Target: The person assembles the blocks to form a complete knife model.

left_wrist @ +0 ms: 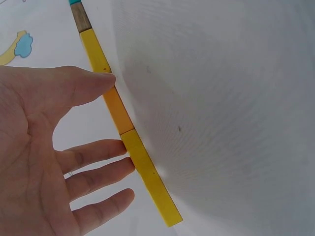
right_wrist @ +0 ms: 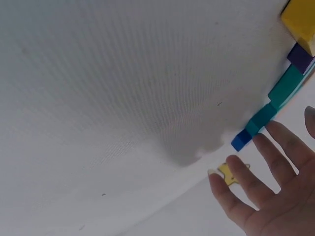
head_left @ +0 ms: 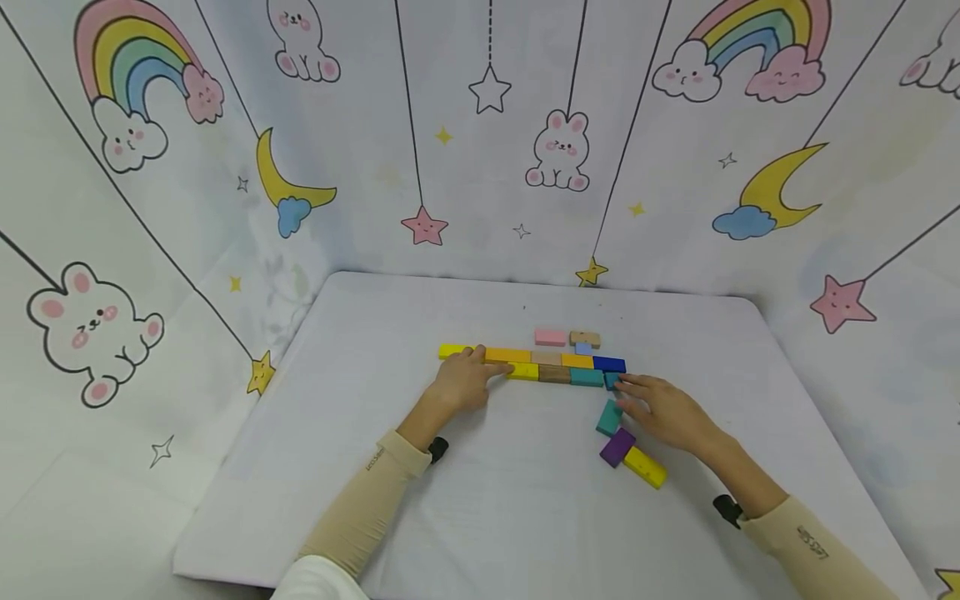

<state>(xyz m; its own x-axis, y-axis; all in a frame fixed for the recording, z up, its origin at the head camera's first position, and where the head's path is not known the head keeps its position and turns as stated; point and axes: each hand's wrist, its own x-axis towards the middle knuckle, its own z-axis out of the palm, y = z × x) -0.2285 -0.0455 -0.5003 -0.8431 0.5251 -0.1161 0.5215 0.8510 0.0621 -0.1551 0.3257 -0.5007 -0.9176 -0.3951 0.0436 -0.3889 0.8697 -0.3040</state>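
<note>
In the head view, my left hand (head_left: 461, 382) rests at the left end of two rows of coloured blocks, between a yellow block (head_left: 452, 351) in the back row and another yellow block (head_left: 523, 372) in the front row. Its fingers and thumb touch the row with yellow and orange blocks (left_wrist: 119, 112) in the left wrist view. My right hand (head_left: 667, 412) reaches to the right end of the front row, fingertips against a small blue-teal block (head_left: 612, 381). Beside that block lies a teal block (head_left: 587, 377). In the right wrist view the right fingers (right_wrist: 275, 160) are extended and spread.
A teal block (head_left: 609, 417), a purple block (head_left: 617, 447) and a yellow block (head_left: 645, 467) lie at angles nearer the front. Behind the rows sit a pink block (head_left: 550, 337) and a tan block (head_left: 585, 339). A patterned cloth (head_left: 480, 167) surrounds the white table (head_left: 337, 500).
</note>
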